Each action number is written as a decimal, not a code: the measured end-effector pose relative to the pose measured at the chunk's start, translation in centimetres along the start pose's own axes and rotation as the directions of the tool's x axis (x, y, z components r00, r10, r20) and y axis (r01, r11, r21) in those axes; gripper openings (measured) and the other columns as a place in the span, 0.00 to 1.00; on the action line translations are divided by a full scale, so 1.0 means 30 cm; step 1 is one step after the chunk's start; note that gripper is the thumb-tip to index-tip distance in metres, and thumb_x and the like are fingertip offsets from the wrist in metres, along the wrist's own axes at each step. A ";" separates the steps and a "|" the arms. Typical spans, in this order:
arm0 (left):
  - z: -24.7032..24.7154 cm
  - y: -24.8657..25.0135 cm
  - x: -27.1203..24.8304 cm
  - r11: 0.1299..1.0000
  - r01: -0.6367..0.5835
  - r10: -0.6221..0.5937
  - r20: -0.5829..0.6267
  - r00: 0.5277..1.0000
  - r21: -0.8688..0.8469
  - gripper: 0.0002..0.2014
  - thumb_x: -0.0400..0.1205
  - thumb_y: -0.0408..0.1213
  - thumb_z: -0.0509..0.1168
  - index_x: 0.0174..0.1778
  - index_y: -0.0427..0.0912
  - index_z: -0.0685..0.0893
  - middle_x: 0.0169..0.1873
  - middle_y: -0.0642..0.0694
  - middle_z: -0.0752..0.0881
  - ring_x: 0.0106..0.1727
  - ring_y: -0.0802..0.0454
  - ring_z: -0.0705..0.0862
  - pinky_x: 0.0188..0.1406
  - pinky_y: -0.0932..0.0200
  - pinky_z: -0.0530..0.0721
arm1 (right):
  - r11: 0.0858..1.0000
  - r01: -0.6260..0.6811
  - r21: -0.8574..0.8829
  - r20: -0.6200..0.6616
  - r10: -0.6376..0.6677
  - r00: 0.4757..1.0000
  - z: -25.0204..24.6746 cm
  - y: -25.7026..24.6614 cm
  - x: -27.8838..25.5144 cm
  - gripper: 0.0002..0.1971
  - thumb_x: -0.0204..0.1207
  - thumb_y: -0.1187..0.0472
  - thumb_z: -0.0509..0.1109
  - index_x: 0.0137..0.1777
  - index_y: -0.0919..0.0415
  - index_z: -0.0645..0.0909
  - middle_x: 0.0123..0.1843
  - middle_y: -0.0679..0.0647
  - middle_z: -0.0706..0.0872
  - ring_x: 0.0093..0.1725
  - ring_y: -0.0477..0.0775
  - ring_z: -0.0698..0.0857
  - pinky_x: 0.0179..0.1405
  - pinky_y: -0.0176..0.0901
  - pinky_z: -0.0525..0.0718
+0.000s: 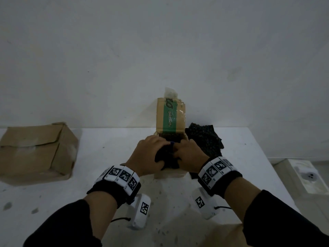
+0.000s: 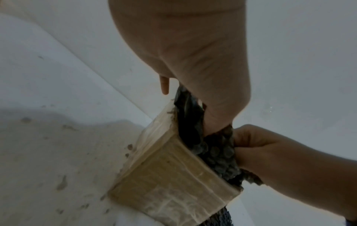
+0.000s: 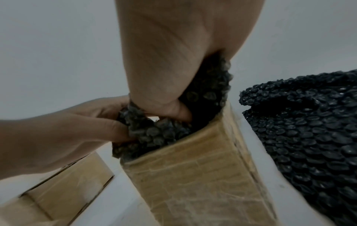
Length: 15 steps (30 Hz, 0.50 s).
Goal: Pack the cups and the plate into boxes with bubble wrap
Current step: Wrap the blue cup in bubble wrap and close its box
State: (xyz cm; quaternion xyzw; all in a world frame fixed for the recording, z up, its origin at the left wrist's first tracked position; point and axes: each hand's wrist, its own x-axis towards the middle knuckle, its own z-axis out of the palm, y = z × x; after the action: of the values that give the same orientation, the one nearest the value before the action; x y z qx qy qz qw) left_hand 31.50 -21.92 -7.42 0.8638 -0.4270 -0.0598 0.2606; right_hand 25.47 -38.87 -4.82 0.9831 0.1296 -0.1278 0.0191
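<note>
A small open cardboard box [image 1: 170, 172] stands mid-table, its taped flap [image 1: 170, 114] upright at the back. Black bubble wrap [image 3: 164, 133] bulges out of its mouth. My left hand [image 1: 156, 152] grips the wrap from the left side, fingers curled into it [image 3: 108, 126]. From the right, my right hand [image 1: 185, 152] grips the same wrap, with its thumb [image 3: 179, 113] dug into the folds. A small dark blue bit [image 1: 171, 143] shows between the hands; what it is I cannot tell. Whatever the wrap holds is hidden.
A loose sheet of black bubble wrap [image 1: 204, 141] lies just right of the small box. A larger closed cardboard box [image 1: 35, 150] sits at the table's left. The wall runs right behind the table. A white box [image 1: 306, 175] lies lower, off the table's right edge.
</note>
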 end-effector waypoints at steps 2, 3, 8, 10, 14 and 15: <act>0.011 0.002 -0.008 0.992 0.082 -0.090 -0.085 0.992 -0.096 0.38 0.63 0.44 0.65 0.73 0.45 0.70 0.71 0.46 0.73 0.73 0.47 0.70 0.70 0.44 0.73 | 1.000 0.009 -0.009 0.000 -0.009 1.000 -0.011 -0.015 0.003 0.25 0.64 0.52 0.46 0.33 0.59 0.86 0.40 0.57 0.83 0.36 0.60 0.80 0.38 0.48 0.68; 0.016 0.007 -0.010 0.976 0.134 -0.153 -0.099 0.983 -0.173 0.40 0.64 0.43 0.65 0.76 0.42 0.66 0.74 0.45 0.69 0.75 0.48 0.67 0.74 0.47 0.69 | 1.000 0.017 0.016 -0.002 -0.017 1.000 -0.022 -0.020 0.011 0.26 0.64 0.49 0.45 0.35 0.61 0.85 0.41 0.57 0.81 0.36 0.58 0.78 0.40 0.50 0.73; 0.063 0.015 -0.001 0.780 0.202 -0.313 -0.090 0.945 -0.592 0.37 0.64 0.29 0.63 0.74 0.43 0.66 0.68 0.48 0.75 0.70 0.51 0.75 0.68 0.44 0.77 | 0.995 -0.090 0.036 0.225 0.080 0.971 -0.049 -0.048 0.020 0.30 0.76 0.47 0.40 0.57 0.66 0.77 0.59 0.61 0.74 0.54 0.61 0.73 0.73 0.61 0.59; 0.085 0.007 0.001 0.745 0.181 -0.313 -0.097 0.945 -0.642 0.39 0.64 0.24 0.63 0.74 0.46 0.67 0.67 0.48 0.77 0.70 0.51 0.76 0.67 0.42 0.78 | 0.987 -0.136 0.085 0.299 0.105 0.949 -0.048 -0.058 0.016 0.25 0.83 0.49 0.43 0.62 0.66 0.74 0.64 0.63 0.72 0.59 0.61 0.72 0.69 0.56 0.62; 0.091 0.031 -0.004 0.632 0.254 -0.417 -0.045 0.908 -0.732 0.41 0.68 0.26 0.63 0.79 0.44 0.59 0.75 0.53 0.65 0.77 0.53 0.65 0.75 0.49 0.70 | 0.980 -0.187 0.066 0.428 0.142 0.893 -0.041 -0.076 0.037 0.27 0.84 0.46 0.42 0.76 0.61 0.64 0.75 0.61 0.66 0.70 0.63 0.68 0.74 0.57 0.59; 0.083 0.043 -0.002 0.587 0.283 -0.454 -0.019 0.891 -0.759 0.39 0.72 0.25 0.62 0.80 0.43 0.57 0.76 0.52 0.63 0.78 0.54 0.62 0.75 0.54 0.67 | 0.977 -0.203 0.071 0.444 0.151 0.883 -0.030 -0.077 0.048 0.29 0.83 0.44 0.43 0.78 0.60 0.61 0.76 0.61 0.66 0.72 0.63 0.68 0.74 0.56 0.60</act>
State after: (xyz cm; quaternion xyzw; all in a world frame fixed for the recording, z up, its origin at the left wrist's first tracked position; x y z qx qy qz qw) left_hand 29.72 -23.52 -8.93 0.7539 -0.1459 -0.1884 0.6123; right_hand 26.42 -36.20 -4.33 0.9366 0.0243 -0.3496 0.0025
